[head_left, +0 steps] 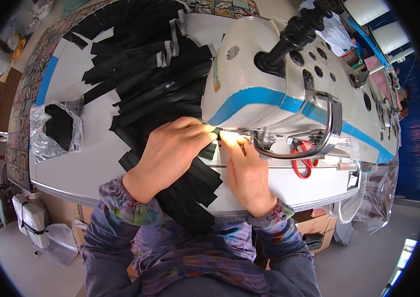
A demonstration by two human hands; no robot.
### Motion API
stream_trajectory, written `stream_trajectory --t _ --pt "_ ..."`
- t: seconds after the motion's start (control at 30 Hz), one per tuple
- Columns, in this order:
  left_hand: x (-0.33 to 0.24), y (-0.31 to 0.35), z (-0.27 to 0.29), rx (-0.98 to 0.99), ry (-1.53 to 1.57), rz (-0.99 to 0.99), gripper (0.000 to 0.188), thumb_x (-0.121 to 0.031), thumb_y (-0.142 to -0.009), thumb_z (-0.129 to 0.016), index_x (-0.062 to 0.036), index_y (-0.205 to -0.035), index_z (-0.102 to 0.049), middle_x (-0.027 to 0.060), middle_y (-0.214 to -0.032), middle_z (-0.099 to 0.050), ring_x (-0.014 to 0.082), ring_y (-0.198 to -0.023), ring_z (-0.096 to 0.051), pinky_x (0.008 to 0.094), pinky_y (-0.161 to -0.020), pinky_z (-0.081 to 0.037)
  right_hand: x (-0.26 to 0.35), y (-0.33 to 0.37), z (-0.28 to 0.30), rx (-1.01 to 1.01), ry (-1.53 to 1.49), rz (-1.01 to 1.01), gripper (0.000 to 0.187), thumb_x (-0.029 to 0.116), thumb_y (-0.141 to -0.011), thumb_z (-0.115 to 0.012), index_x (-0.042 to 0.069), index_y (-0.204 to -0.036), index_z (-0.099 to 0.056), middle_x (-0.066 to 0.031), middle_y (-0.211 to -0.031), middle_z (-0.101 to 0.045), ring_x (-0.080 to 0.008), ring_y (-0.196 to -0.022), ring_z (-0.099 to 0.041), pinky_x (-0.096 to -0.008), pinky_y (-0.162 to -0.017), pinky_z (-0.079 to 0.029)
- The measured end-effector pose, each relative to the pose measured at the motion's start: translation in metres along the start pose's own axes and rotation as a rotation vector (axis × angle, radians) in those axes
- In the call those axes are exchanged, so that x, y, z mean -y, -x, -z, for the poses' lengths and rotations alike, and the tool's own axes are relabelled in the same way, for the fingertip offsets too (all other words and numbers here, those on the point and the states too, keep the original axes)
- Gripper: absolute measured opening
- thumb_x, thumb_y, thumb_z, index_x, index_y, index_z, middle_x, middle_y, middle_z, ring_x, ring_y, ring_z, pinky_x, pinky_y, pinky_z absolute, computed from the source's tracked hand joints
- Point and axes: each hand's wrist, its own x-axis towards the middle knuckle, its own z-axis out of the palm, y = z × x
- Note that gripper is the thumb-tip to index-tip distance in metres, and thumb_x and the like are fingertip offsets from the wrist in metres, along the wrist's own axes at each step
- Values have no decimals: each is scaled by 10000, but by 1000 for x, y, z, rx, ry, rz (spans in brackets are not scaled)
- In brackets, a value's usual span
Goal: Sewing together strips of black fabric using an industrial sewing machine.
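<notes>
Pinching a black strip [219, 132] by the sewing machine [249, 54], the left hand [170, 151] is beside the right hand [249, 173], whose grip I can't tell. More strips [145, 62] go past the table's [71, 173] front edge.

No word, number or sign can be read here, because the small yellowish label [216, 76] on the end of the white sewing machine [249, 59] is too small and too unclear in this view for reading.

Loose blue-purple sleeves [103, 247], gathered multicoloured cuffs [130, 204]; purple patterned garment front [185, 252]; bare hands [166, 156].
</notes>
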Motion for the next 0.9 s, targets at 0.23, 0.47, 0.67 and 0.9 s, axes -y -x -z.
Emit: stream_trajectory --t 0.23,0.47,0.67,0.9 --pt "0 -1 0 3 -3 12 235 -53 -869 -709 -85 -1099 -740 17 -1078 -768 230 -1104 -738 357 -824 -622 0 2 0 4 -8 3 570 -85 -900 -618 69 -1447 -665 -166 -1177 -674 -385 -912 -715 -466 -708 -587" --pt "1 -4 -3 -8 -37 9 244 -56 -859 -713 -79 -1101 -737 26 -1045 -758 234 -1104 -735 359 -818 -621 -3 5 -2 7 -3 -6 592 -83 -884 -618 75 -1453 -664 -168 -1163 -673 -388 -908 -709 -478 -708 -575" --pt "3 -6 -1 18 -77 20 206 -46 -837 -713 -67 -1041 -723 38 -1020 -758 242 -1118 -728 367 -820 -623 -2 4 -2 13 -7 2 589 -81 -882 -620 73 -1449 -665 -173 -1158 -674 -389 -915 -707 -480 -716 -579" --pt "6 -8 -11 -40 -72 29 190 -24 -802 -716 -56 -990 -711 59 -1008 -749 265 -1119 -724 385 -822 -630 -5 9 3 29 -54 -32 580 -104 -869 -621 82 -1411 -708 -154 -1143 -672 -370 -882 -699 -465 -703 -568"
